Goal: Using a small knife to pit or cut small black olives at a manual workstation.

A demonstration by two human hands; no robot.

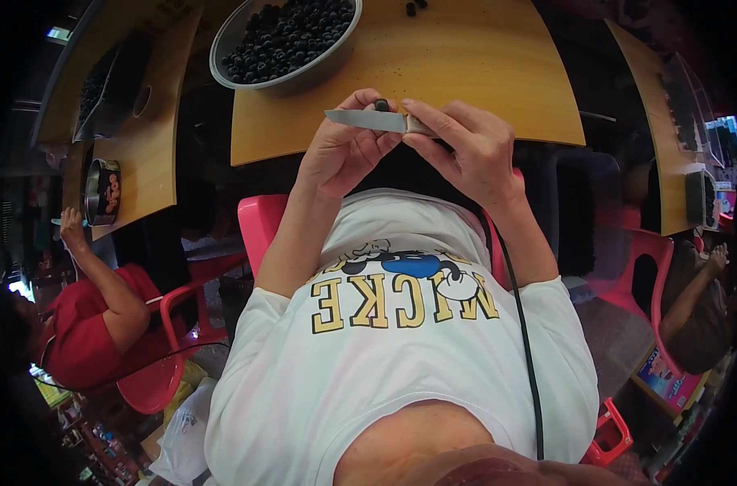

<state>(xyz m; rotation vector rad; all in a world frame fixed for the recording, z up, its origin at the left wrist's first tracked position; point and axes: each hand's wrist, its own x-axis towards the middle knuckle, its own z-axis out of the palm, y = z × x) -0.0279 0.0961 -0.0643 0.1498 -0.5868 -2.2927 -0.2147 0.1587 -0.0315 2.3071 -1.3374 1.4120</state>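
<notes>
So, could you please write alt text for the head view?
Two bare hands meet over a wooden table: the right hand holds a knife, the left hand a small dark round fruit against the blade. A metal bowl of similar dark fruit sits behind.

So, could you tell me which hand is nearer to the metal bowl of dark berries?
Left. The left hand is just below the bowl, while the right hand, gripping the knife, is farther right.

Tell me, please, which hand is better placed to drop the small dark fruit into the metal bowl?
Left, probably. The left hand pinches the small dark fruit at its fingertips and sits nearer the metal bowl up on the wooden table. The right hand is busy with its grip on the knife.
</notes>
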